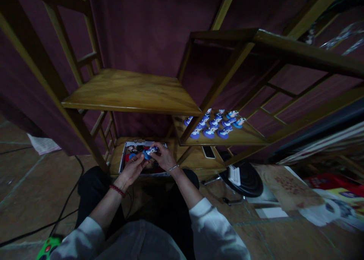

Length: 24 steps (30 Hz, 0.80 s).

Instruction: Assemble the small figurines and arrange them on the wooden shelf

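A small figurine (pixel 149 152) with a blue base and a white and purple top is held between both hands, over an open box. My left hand (pixel 134 168) grips its blue base from the left. On the right side, my right hand (pixel 163 156) has its fingers closed on the upper part. The white-edged box (pixel 123 157) lies on the low shelf and contains red, blue and dark items. Several similar purple and blue figurines (pixel 211 131) stand in rows on the shelf at the right.
A bare wooden shelf (pixel 133 93) juts out above the box. Wooden posts (pixel 222 81) rise beside the figurines. A phone (pixel 208 152) lies on the low shelf. A black round stool (pixel 247 180) stands at the right, and cables (pixel 68 199) cross the floor at left.
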### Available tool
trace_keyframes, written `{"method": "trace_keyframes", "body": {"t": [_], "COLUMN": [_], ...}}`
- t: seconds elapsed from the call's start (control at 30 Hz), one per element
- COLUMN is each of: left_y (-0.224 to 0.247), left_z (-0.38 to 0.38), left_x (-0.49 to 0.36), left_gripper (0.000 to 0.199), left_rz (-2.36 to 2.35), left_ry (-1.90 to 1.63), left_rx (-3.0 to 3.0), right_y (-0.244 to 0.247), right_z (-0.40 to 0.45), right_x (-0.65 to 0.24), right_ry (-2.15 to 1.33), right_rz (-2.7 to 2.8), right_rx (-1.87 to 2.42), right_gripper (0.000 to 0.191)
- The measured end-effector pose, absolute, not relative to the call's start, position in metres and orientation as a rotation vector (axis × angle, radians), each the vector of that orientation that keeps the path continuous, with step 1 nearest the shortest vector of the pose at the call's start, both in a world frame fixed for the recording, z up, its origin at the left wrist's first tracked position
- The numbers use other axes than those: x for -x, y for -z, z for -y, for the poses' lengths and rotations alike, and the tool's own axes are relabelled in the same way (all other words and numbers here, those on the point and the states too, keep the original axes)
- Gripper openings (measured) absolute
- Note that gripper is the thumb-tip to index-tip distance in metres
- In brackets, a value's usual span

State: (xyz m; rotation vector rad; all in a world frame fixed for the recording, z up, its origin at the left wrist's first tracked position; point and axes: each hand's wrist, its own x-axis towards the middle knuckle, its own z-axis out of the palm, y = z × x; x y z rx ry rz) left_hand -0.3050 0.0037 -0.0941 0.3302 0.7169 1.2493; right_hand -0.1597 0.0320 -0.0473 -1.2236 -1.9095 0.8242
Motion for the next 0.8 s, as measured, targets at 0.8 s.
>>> {"method": "trace_keyframes", "body": {"t": [0.8], "left_y": [0.0883], "left_z": [-0.0031], "left_x": [0.3031], "left_gripper": [0.012], "left_rz": [-0.720], "left_ry": [-1.215], "left_rx": [-0.349], "right_y": [0.0526], "right_z": [-0.0322], "right_x": [0.1610], "right_ry": [-0.799], "right_rz": [1.887], "right_rx": [1.273], "right_gripper": [0.021]}}
